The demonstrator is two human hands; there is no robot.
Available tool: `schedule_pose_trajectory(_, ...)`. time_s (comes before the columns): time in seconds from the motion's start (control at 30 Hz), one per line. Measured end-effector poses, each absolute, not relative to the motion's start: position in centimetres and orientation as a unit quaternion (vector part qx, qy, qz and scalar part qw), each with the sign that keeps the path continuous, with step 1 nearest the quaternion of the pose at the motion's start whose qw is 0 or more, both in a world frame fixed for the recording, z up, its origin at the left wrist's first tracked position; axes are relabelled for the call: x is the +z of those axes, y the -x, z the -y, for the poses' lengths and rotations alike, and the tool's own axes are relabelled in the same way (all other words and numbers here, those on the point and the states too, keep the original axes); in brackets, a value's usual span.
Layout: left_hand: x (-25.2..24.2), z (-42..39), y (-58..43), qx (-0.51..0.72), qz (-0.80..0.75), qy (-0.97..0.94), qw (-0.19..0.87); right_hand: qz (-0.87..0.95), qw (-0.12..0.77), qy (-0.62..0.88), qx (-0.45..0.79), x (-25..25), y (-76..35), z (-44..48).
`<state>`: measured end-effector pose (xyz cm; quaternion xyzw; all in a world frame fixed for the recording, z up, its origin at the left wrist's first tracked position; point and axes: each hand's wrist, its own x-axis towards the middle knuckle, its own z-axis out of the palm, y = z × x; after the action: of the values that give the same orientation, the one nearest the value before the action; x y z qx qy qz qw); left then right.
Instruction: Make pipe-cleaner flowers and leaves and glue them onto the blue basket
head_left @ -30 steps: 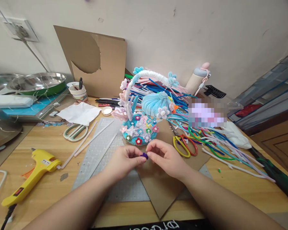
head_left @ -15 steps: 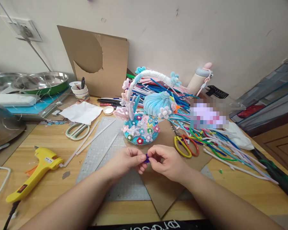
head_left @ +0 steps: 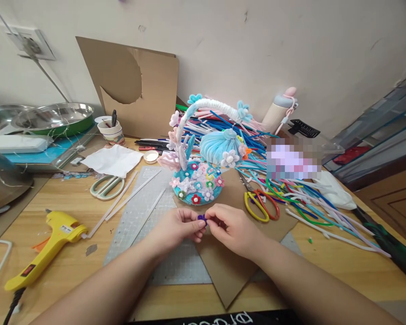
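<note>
A small dark purple pipe-cleaner piece [head_left: 202, 218], looped like a flower, is pinched between both hands. My left hand [head_left: 184, 225] grips it from the left with thumb and fingers, and my right hand [head_left: 228, 225] from the right; both are closed, and the fingers hide part of it. Just beyond them stands a blue fuzzy pipe-cleaner decoration [head_left: 189, 197] with a flower-covered base, a white arched handle [head_left: 216, 106] and a blue shell-like shape [head_left: 216, 146] hanging beneath the arch.
A yellow hot glue gun [head_left: 50, 243] lies at left, near pale-handled scissors [head_left: 106, 187] and glue sticks [head_left: 122, 196]. Yellow-and-orange scissors [head_left: 257, 207] rest on cardboard [head_left: 225, 275] over a grey cutting mat [head_left: 122, 243]. Loose pipe cleaners [head_left: 320, 212] spread at right. A bottle [head_left: 279, 110] stands behind.
More of the purple piece shows between my fingertips, its loops now visible above my left thumb. Both hands keep their pinch, and the whole view has shifted slightly.
</note>
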<state>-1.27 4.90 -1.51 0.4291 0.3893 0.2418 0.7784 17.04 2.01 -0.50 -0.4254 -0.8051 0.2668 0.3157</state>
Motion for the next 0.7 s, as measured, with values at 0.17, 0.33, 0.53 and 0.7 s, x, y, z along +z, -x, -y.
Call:
schedule_pose_trajectory(0.17, -1.6, -4.9, 1.4, 0.207, -0.408, -0.497, 0.737, 0.833, 0.259, 0.406, 0.273, -0.5, -17.4, -2.3)
schedule_pose_trajectory(0.33, -0.8, -4.8, 1.7, 0.176, -0.374, -0.506, 0.757, 0.839, 0.27, 0.381, 0.278, -0.4, -17.4, -2.3)
schedule_pose_trajectory(0.53, -0.3, -4.8, 1.9, 0.178, -0.302, -0.394, 0.85, 0.808, 0.383, 0.344, 0.286, -0.4, -17.2, -1.9)
schedule_pose_trajectory(0.7, -0.5, -4.6, 1.7, 0.234, -0.348, -0.41, 0.81, 0.821, 0.381, 0.356, 0.232, -0.7, -17.2, -2.0)
